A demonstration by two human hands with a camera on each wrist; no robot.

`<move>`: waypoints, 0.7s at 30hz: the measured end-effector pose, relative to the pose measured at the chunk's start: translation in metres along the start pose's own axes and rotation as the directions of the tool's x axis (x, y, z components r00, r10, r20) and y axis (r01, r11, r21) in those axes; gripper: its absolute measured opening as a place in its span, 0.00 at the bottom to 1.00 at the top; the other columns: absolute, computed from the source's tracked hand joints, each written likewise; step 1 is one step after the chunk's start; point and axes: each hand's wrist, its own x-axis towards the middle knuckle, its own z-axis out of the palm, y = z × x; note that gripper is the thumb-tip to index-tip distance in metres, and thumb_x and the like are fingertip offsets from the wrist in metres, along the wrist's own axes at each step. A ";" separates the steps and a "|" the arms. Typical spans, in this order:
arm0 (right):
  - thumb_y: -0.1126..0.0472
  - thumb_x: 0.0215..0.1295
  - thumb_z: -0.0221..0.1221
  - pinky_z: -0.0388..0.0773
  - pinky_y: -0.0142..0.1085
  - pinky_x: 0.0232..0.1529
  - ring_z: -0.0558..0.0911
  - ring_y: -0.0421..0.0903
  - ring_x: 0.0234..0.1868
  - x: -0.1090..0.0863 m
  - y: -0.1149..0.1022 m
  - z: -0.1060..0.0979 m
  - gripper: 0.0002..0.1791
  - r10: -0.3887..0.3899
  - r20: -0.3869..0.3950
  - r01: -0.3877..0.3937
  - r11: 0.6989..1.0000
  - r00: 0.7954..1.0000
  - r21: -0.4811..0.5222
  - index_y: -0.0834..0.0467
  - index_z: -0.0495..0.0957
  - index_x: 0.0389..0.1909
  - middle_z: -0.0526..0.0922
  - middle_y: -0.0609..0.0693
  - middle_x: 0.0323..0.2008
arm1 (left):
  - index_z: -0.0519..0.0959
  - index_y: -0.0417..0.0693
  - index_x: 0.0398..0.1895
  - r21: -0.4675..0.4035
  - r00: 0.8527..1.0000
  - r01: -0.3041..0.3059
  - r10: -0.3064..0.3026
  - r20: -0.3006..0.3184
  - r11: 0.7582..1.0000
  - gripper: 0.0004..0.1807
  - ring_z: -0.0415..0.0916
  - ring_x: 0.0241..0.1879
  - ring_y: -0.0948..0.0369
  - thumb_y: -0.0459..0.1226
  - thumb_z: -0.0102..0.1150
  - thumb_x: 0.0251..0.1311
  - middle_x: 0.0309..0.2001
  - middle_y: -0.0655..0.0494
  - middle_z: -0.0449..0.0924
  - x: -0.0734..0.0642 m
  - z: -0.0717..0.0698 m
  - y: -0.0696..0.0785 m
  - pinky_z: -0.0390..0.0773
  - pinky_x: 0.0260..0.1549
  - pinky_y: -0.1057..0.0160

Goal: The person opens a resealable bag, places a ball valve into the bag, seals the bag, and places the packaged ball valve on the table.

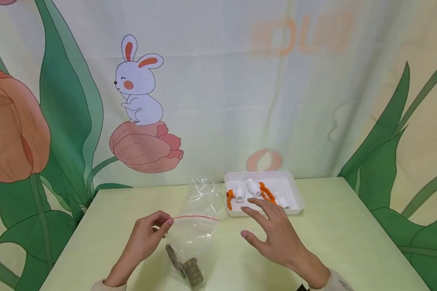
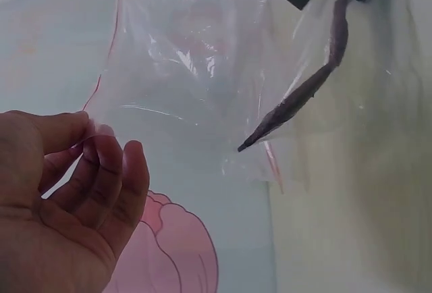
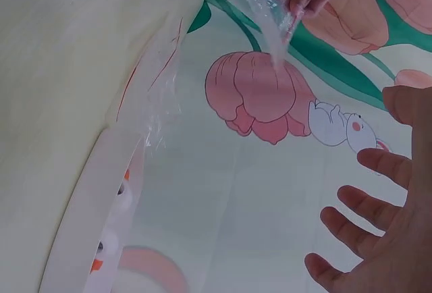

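My left hand [image 1: 149, 232] pinches the red-lined top corner of a clear zip bag [image 1: 194, 238] between thumb and fingers. Low in the bag lies a dark grey-brown fitting with a long lever [image 1: 192, 271]. In the left wrist view, the bag hangs from the left hand [image 2: 81, 185], and the dark lever [image 2: 297, 100] shows through the plastic. My right hand [image 1: 273, 232] holds nothing, its fingers spread to the right of the bag and just in front of the tray. The right wrist view shows the right hand [image 3: 378, 205] with its fingers apart.
A white tray [image 1: 295, 198] at the back of the table holds several white valves [image 1: 254, 187] with orange handles [image 1: 266, 192]. Left of the tray lies another clear bag [image 1: 204, 194]. Behind the table hangs a printed curtain [image 1: 211, 101] with a rabbit and tulips.
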 end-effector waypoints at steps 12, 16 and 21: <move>0.43 0.61 0.62 0.62 0.52 0.65 0.70 0.53 0.67 -0.006 0.012 -0.004 0.28 0.010 0.013 -0.009 0.999 1.000 -0.032 0.46 0.75 0.62 0.70 0.50 0.67 | 0.81 0.46 0.32 0.092 0.995 0.001 -0.010 0.095 0.996 0.03 0.75 0.25 0.67 0.36 0.62 0.64 0.22 0.59 0.77 0.008 0.013 -0.032 0.73 0.24 0.70; 0.44 0.61 0.62 0.62 0.51 0.65 0.70 0.53 0.67 -0.006 0.013 -0.003 0.28 0.010 0.011 -0.009 0.999 1.000 -0.039 0.47 0.75 0.61 0.71 0.50 0.67 | 0.81 0.47 0.32 0.111 0.996 -0.006 -0.004 0.089 0.994 0.03 0.75 0.25 0.67 0.35 0.62 0.64 0.23 0.57 0.78 0.011 0.015 -0.037 0.72 0.25 0.70; 0.44 0.61 0.62 0.62 0.50 0.65 0.70 0.53 0.66 -0.007 0.015 -0.002 0.28 0.012 0.013 -0.011 0.999 1.000 -0.048 0.47 0.75 0.61 0.71 0.50 0.67 | 0.81 0.49 0.34 0.129 0.996 0.015 -0.025 0.081 0.992 0.03 0.76 0.26 0.65 0.38 0.61 0.65 0.26 0.52 0.81 0.015 0.013 -0.042 0.73 0.27 0.70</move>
